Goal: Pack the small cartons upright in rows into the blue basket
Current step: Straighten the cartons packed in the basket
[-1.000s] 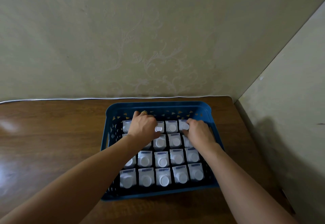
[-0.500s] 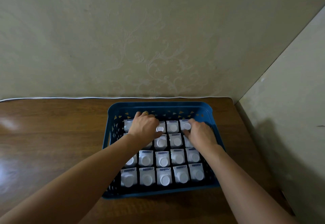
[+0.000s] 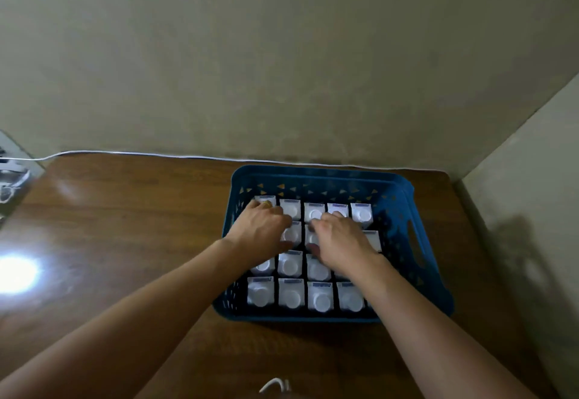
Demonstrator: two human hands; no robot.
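Observation:
The blue basket stands on the wooden table near the back right corner. Several small white cartons with round caps stand upright in it in rows. Both of my hands are inside the basket, on the back two rows. My left hand, with a ring on one finger, lies spread over the left cartons, fingers reaching the back row. My right hand sits beside it, its fingers bent down over a second-row carton and its thumb at the carton's front. The cartons under both hands are hidden.
The wooden table runs left of the basket with a bright glare spot. A white cable follows the back wall. Blurred objects show at the far left edge. A side wall stands close on the right.
The view has swung left, so the basket now sits further right. My right hand has moved left toward the middle cartons. My left hand has stayed over the left cartons.

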